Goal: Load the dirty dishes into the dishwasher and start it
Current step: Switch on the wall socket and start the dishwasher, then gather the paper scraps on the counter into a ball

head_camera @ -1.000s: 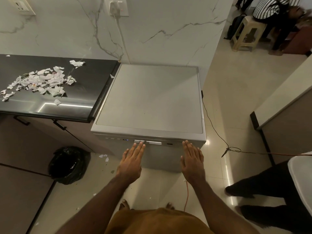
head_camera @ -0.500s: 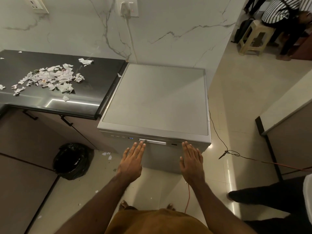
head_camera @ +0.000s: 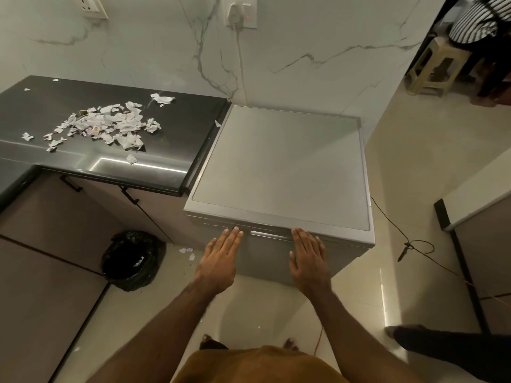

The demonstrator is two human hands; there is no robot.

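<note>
The dishwasher (head_camera: 279, 167) stands on the floor just beside the dark counter (head_camera: 177, 150), with its back to the marble wall (head_camera: 304, 56) and its closed door facing the person. From above its top looks nearly square, so no long axis is clear. Both hands lie flat on the upper door, fingers straight and holding nothing. The left hand (head_camera: 219, 261) reaches the control strip (head_camera: 218, 225) with its fingertips, and the right hand (head_camera: 308, 261) lies further right.

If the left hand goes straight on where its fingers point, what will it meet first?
The control strip of the dishwasher, just under the top edge. The left hand has its fingertips at or very near it; depth is unclear from this view.
</note>
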